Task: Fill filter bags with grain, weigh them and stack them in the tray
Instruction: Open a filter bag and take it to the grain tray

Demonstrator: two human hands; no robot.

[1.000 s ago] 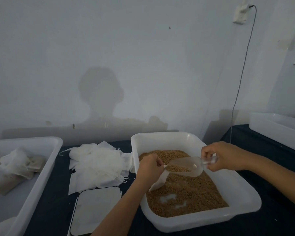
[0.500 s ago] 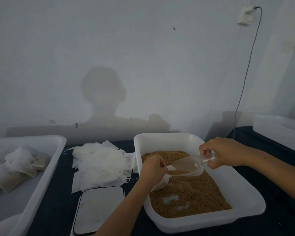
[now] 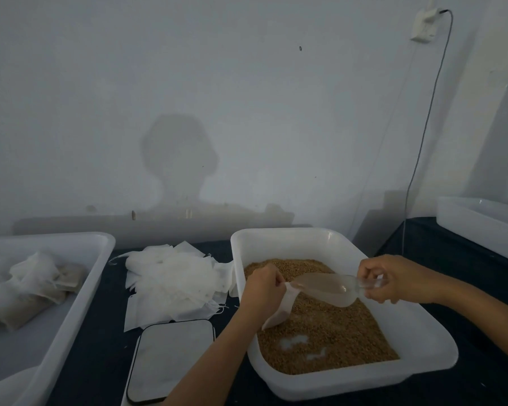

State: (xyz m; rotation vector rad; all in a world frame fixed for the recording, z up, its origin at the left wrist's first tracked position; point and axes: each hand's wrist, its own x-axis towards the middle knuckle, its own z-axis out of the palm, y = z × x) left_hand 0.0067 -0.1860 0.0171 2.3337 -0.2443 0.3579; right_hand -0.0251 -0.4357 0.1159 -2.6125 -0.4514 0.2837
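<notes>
Brown grain (image 3: 329,332) fills most of the white tub (image 3: 423,341) in front of me, with two pale patches of bare bottom showing near its front end. My left hand (image 3: 263,288) hangs over the grain at the tub's left side, fingers curled and pinching the mouth of a white filter bag (image 3: 279,310); the bag droops from that pinch and its lower end rests on the grain. My right hand (image 3: 393,278) grips the handle of a clear scoop (image 3: 326,288), fingers wrapped round it. I hold the scoop roughly level above the grain, its open tip at the bag's mouth, just beside my left fingers. I cannot tell whether any grain sits in the scoop.

Left of the tub, a loose heap of empty bags (image 3: 173,276) lies on the dark table (image 3: 100,361). Near the front edge, a flat scale (image 3: 170,361) with a pale plate sits between the heap and my left forearm. At far left, a white tray (image 3: 79,306) holds a few filled bags (image 3: 33,291), piled against its left side. Another white tub (image 3: 481,224) stands at far right. A thin cable (image 3: 423,136) runs down the wall from a socket (image 3: 423,27).
</notes>
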